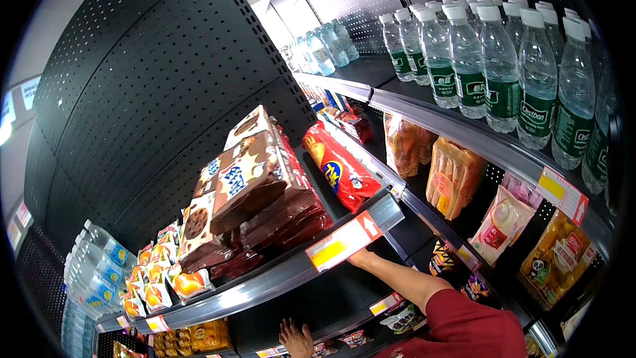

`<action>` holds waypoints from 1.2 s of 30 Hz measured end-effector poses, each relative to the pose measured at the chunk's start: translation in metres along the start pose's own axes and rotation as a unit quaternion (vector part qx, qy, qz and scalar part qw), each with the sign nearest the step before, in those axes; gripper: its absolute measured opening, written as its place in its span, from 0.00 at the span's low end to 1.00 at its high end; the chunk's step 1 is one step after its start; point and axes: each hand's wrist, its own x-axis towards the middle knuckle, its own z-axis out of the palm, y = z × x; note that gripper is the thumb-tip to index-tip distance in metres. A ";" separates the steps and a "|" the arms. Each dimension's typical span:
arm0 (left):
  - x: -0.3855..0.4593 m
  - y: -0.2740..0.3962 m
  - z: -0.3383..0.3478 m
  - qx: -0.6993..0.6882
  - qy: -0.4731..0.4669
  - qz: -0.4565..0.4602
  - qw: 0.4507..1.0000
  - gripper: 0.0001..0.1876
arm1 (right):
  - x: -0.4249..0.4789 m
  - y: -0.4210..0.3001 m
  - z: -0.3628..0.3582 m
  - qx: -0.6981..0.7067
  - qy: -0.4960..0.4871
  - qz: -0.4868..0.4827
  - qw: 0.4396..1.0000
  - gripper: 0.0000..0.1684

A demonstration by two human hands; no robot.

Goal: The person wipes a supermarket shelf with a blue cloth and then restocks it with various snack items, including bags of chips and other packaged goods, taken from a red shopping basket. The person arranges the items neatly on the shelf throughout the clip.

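My left hand [296, 336] is at the bottom of the view, fingers apart and nothing in them, over the dark lower shelf [263, 303]. Whether its palm touches the shelf I cannot tell. From the right, my right arm reaches below the upper shelf's price strip [343, 241]; only the wrist side of my right hand [360, 257] shows, and its fingers are hidden. On the shelf above are stacked brown cookie packs [243, 179] and a red biscuit roll pack [340, 166]. Small orange-and-white snack packets [189, 282] sit beside the stack.
Water bottles with green labels [494, 79] line the upper right shelf. Bagged breads [452, 176] and a yellow pastry pack [556, 258] lie below it. Clear bottles [97, 271] stand at far left, near packaged yellow cakes [211, 335]. A perforated black panel [164, 84] rises behind.
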 end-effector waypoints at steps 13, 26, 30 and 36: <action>0.002 0.002 -0.013 -0.005 0.003 -0.002 1.000 0.33 | 0.000 0.041 0.018 -0.042 -0.055 0.037 0.997 0.16; -0.002 0.012 -0.017 -0.030 -0.003 -0.045 0.999 0.35 | -0.013 0.033 0.096 -0.052 -0.189 0.026 0.980 0.18; -0.003 0.012 -0.018 -0.028 0.010 -0.046 0.999 0.35 | -0.020 0.022 0.101 -0.147 -0.247 0.029 0.957 0.18; -0.003 0.007 -0.014 -0.019 0.004 -0.053 0.998 0.35 | 0.033 0.044 0.100 -0.395 -0.192 -0.182 0.879 0.20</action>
